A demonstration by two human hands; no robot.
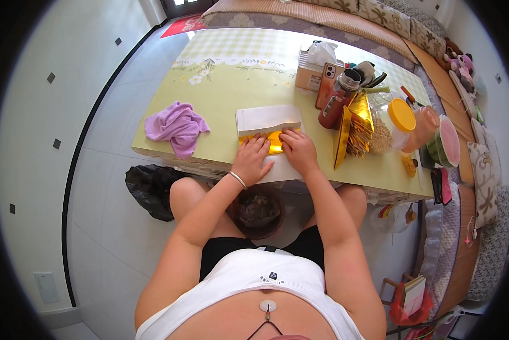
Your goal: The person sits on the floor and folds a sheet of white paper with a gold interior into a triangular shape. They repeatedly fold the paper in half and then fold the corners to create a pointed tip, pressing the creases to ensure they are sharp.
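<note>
A sheet of shiny gold foil paper [275, 141] lies near the table's front edge, on top of white paper [268, 117]. The white paper's far part shows a raised, wavy edge along the gold strip. My left hand [253, 157] rests on the foil's left part, fingers stretched out and thumb apart. My right hand [300, 150] presses its fingertips on the foil's right end, fingers close together and its thumb partly hidden. To the right, a bundle of folded gold paper pieces [357, 130] stands upright on the table.
Left on the table [232, 85] lies a purple cloth [178, 126]. To the right stand a phone [327, 85], a dark red flask [335, 105], a tissue box [309, 72], a yellow-lidded jar [402, 115] and a cut watermelon [446, 141]. Below are a bin [258, 218] and a black bag [149, 191].
</note>
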